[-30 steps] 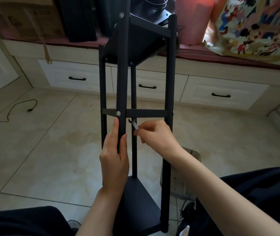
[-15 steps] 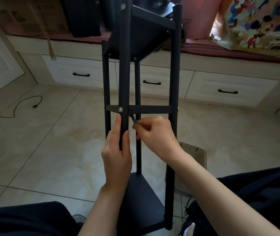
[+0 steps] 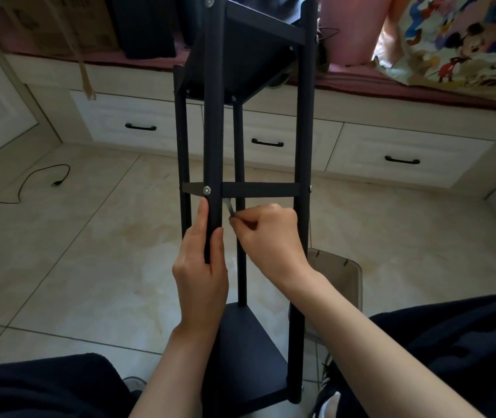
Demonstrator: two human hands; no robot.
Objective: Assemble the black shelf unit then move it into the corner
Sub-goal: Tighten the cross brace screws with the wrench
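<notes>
The black shelf unit (image 3: 302, 122) stands between my knees, tilted away from me, with black posts, a dark top shelf and a lower shelf (image 3: 246, 342). A thin black crossbar (image 3: 258, 190) joins the posts at mid height, with a silver screw head (image 3: 207, 190) on the near post. My left hand (image 3: 201, 267) grips that near post just below the screw, index finger stretched up along it. My right hand (image 3: 267, 233) pinches a small metal hex key (image 3: 229, 208) whose tip points up behind the near post, under the crossbar.
A window-seat bench with white drawers (image 3: 403, 158) runs across the back, holding a cardboard box (image 3: 53, 22) and cartoon-print bedding (image 3: 463, 40). A black cable (image 3: 38, 182) lies on the tiled floor at left. A grey plastic bin (image 3: 340, 273) sits behind the right post.
The view has shifted slightly, so the shelf sits a little higher in frame. My right hand has turned the hex key a little under the crossbar. My left hand keeps its grip on the post.
</notes>
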